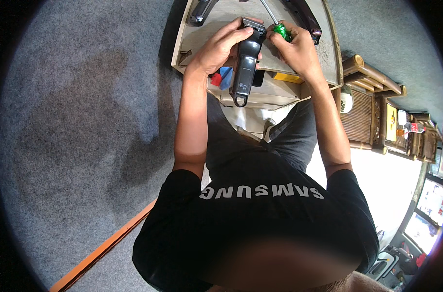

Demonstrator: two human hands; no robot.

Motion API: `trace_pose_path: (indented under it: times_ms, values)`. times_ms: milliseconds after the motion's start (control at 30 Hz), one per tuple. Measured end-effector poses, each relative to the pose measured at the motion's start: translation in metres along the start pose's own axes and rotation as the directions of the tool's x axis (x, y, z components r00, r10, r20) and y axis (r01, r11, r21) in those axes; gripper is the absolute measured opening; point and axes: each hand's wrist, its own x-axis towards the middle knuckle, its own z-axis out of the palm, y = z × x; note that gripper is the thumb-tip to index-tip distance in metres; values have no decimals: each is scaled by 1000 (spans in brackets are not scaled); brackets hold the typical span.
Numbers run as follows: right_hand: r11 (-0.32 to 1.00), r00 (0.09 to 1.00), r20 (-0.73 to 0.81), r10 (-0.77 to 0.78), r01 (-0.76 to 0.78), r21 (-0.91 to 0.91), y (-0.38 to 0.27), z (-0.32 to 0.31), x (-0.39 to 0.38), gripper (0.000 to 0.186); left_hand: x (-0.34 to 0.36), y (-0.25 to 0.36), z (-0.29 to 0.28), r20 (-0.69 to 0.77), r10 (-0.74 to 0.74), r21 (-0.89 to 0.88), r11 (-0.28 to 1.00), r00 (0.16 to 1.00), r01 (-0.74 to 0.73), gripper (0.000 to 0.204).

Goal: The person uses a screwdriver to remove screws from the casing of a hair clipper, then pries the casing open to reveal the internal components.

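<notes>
My left hand [221, 48] is wrapped round a black hair clipper [247, 68], holding it with its metal blade head up and its hanging loop toward me; my thumb rests by the blade. My right hand [297, 53], just right of the clipper head, grips a screwdriver [282, 31] by its green handle, the metal shaft pointing up and away from the clipper. Two more dark clippers lie on the small wooden stand [332, 58], one at the top left [200, 10] and one at the top right [306, 19].
An open shelf below holds a red item [215, 79], blue item [225, 78], black item [258, 79] and yellow box [287, 77]. Bamboo furniture [358, 121] with a plastic bottle [415, 127] stands right. An orange strip [104, 243] crosses the grey surface at lower left.
</notes>
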Motion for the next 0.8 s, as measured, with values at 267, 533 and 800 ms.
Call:
trace_pose_path:
  times_ms: [267, 533, 800]
  values:
    - [999, 999, 11, 38, -39, 13, -8, -1, -3, 28, 2, -7, -4, 37, 102, 21, 994, 994, -103, 45]
    - [998, 999, 24, 46, -47, 44, -4, -1, -4, 27, 2, -10, -5, 76, 199, 106, 973, 977, -206, 45]
    - [999, 999, 18, 35, -36, 27, -5, -1, -6, 27, 4, -13, -8, 85, 220, 134, 964, 972, -230, 46]
